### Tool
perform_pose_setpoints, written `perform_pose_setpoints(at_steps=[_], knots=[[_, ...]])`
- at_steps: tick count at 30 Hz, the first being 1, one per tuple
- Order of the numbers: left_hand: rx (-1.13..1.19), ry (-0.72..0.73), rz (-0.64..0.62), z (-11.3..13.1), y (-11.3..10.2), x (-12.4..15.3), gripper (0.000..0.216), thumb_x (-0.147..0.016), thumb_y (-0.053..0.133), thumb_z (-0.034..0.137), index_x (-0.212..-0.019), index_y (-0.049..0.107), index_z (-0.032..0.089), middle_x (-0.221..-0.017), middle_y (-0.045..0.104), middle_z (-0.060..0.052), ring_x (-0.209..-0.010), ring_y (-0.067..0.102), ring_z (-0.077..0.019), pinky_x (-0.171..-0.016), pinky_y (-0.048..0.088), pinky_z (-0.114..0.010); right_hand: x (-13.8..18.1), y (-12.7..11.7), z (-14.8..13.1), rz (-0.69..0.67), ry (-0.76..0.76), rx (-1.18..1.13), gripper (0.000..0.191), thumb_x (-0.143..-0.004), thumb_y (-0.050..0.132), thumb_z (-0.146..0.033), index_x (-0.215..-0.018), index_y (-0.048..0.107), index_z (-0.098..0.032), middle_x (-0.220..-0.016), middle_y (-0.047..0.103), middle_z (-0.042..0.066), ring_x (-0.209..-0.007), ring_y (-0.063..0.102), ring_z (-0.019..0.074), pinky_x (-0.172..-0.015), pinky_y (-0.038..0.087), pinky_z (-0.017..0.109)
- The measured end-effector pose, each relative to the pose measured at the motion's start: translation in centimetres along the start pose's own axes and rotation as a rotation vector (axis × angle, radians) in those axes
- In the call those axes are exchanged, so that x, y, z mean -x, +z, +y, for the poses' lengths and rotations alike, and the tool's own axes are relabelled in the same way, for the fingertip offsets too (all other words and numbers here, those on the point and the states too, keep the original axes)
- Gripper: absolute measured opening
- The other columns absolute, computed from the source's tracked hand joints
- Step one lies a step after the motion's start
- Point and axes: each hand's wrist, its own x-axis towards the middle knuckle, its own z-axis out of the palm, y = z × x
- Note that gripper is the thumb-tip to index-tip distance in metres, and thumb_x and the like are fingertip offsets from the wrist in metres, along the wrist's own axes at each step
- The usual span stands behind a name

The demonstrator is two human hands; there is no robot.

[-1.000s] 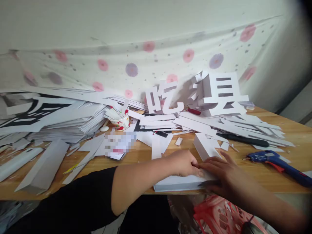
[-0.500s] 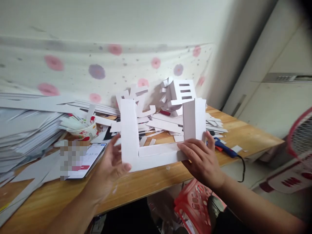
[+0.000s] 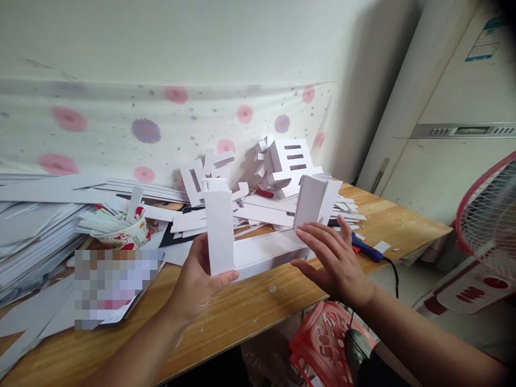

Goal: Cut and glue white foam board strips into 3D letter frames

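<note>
A white U-shaped foam-board piece (image 3: 264, 248) is held up above the wooden table (image 3: 250, 309). My left hand (image 3: 199, 282) grips its left upright, thumb across the front. My right hand (image 3: 334, 260) has its fingers stretched out flat against the base and the right upright (image 3: 312, 200). Behind it stand white cut-out characters (image 3: 290, 161) leaning on the flowered cloth (image 3: 161, 126).
Stacks of white sheets (image 3: 36, 226) fill the left of the table, with a paper cup (image 3: 124, 234) of scraps and a blurred phone (image 3: 116, 285). A blue glue gun (image 3: 365, 248) lies right of my hand. A red stool (image 3: 322, 349), a fan (image 3: 489, 226) and a white cabinet (image 3: 455, 107) stand to the right.
The foam piece lay flat under both hands, then was lifted and turned so its uprights point away. The view has swung right. My right fingers have opened out flat.
</note>
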Motion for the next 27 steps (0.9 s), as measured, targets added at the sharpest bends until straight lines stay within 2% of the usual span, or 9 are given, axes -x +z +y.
perform_pose_setpoints(at_steps=[4,6,11,14,16,17,19,22,27], knots=[[-0.033,0.036,0.01,-0.5,0.5,-1.0,0.066,-0.051,0.081,0.029,-0.106,0.046,0.022,-0.103,0.063,-0.003,-0.096,0.061,-0.0256,-0.079,0.051,-0.035,0.6,0.1,1.8,0.195,0.132,-0.011,0.034,-0.083,0.068,-0.029,-0.112,0.052,-0.024,-0.093,0.062,0.007,-0.086,0.06,0.0224,-0.089,0.046,0.047],[-0.049,0.048,0.012,-1.1,0.3,-1.5,0.066,-0.052,0.081,0.032,-0.108,0.045,0.024,-0.103,0.063,-0.003,-0.094,0.061,-0.0258,-0.078,0.051,-0.035,1.2,0.4,2.7,0.219,0.198,-0.019,0.03,-0.082,0.068,-0.03,-0.107,0.054,-0.022,-0.091,0.06,0.008,-0.084,0.059,0.0229,-0.075,0.051,0.039],[-0.034,0.046,0.032,-2.6,0.1,-2.0,0.063,-0.056,0.081,0.039,-0.109,0.05,0.026,-0.104,0.064,-0.003,-0.094,0.059,-0.0263,-0.08,0.049,-0.035,2.2,1.7,3.1,-0.032,0.218,-0.096,0.036,-0.09,0.057,-0.029,-0.125,0.051,-0.022,-0.066,0.06,-0.001,-0.057,0.057,0.0144,-0.056,0.047,0.027],[0.016,0.017,0.061,-3.0,0.3,-1.5,0.06,-0.058,0.079,0.041,-0.11,0.053,0.025,-0.102,0.064,-0.003,-0.094,0.059,-0.0272,-0.081,0.048,-0.037,1.9,2.3,3.4,0.124,0.352,-0.161,0.044,-0.088,0.06,-0.035,-0.128,0.047,-0.023,-0.077,0.061,0.001,-0.065,0.059,0.0154,-0.064,0.051,0.03],[0.047,-0.007,0.033,-3.2,0.5,-1.1,0.06,-0.057,0.078,0.041,-0.11,0.053,0.026,-0.104,0.065,-0.003,-0.098,0.059,-0.0285,-0.083,0.048,-0.038,1.3,2.3,3.9,0.249,0.496,-0.302,0.059,-0.081,0.065,-0.05,-0.129,0.044,-0.023,-0.102,0.06,0.009,-0.09,0.061,0.0223,-0.079,0.052,0.038],[0.059,-0.016,0.011,-3.3,0.5,-0.9,0.061,-0.057,0.078,0.042,-0.111,0.054,0.026,-0.106,0.065,-0.003,-0.1,0.058,-0.0292,-0.085,0.048,-0.039,0.9,2.2,4.2,0.25,0.566,-0.432,0.069,-0.077,0.065,-0.058,-0.131,0.042,-0.022,-0.114,0.057,0.013,-0.102,0.058,0.026,-0.086,0.05,0.042],[0.075,-0.027,-0.03,-3.6,0.5,-0.6,0.063,-0.056,0.078,0.045,-0.112,0.055,0.027,-0.11,0.065,-0.005,-0.106,0.057,-0.0306,-0.087,0.048,-0.04,0.5,2.1,4.7,0.128,0.68,-0.763,0.078,-0.072,0.061,-0.069,-0.13,0.042,-0.02,-0.126,0.054,0.016,-0.114,0.054,0.0308,-0.09,0.049,0.045],[0.091,-0.046,-0.064,-4.1,0.2,-0.7,0.065,-0.054,0.078,0.048,-0.112,0.057,0.027,-0.112,0.066,-0.006,-0.108,0.056,-0.0322,-0.089,0.048,-0.041,0.4,2.1,4.6,-0.066,0.819,-1.089,0.077,-0.069,0.059,-0.074,-0.123,0.049,-0.019,-0.12,0.061,0.015,-0.107,0.059,0.0333,-0.084,0.052,0.045],[0.211,-0.139,-0.108,-4.2,-1.1,-1.9,0.063,-0.055,0.076,0.056,-0.107,0.062,0.023,-0.104,0.07,-0.008,-0.103,0.061,-0.0342,-0.09,0.048,-0.045,1.1,3.0,3.0,-0.08,0.87,-1.102,0.079,-0.062,0.066,-0.072,-0.119,0.052,-0.019,-0.11,0.064,0.012,-0.098,0.061,0.0326,-0.081,0.052,0.045]])
